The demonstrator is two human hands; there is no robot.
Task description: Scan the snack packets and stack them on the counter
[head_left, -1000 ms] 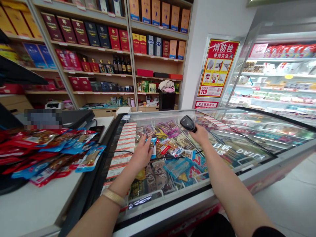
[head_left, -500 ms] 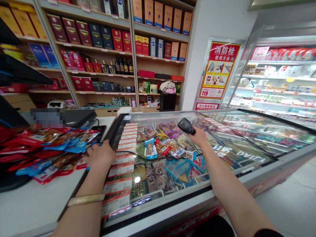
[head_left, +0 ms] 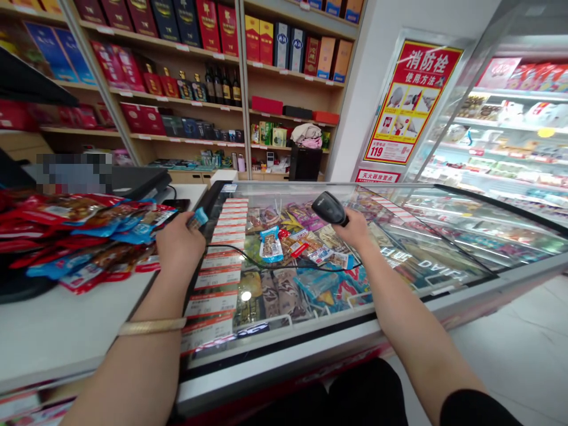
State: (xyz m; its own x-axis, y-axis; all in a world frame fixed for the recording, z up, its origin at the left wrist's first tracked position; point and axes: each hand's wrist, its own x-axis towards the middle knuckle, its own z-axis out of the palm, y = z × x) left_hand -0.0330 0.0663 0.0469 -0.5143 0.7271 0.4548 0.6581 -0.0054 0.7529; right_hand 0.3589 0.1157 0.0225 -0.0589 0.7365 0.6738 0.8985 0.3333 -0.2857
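My left hand (head_left: 181, 242) is closed on a small blue snack packet (head_left: 198, 219), most of which the hand hides. It is raised at the counter's right edge, beside a heap of red and blue snack packets (head_left: 93, 236). In my right hand (head_left: 355, 231) is a black barcode scanner (head_left: 329, 208), held over the glass lid of a chest freezer (head_left: 261, 322). The scanner's black cable (head_left: 248, 257) runs across the glass. Several snack packets lie on the lid, among them a blue-and-white one (head_left: 271, 245) left of the scanner.
The white counter (head_left: 84, 337) is on the left, with a dark monitor (head_left: 31, 71) above it. Shelves of boxed bottles (head_left: 217, 26) stand behind. A lit display fridge (head_left: 501, 136) is at the right. Price labels (head_left: 217, 296) line the freezer's left side.
My left hand has lifted from the heap's edge with a small blue packet in it. The scanner has shifted slightly left in the view. The camera view has tilted down.
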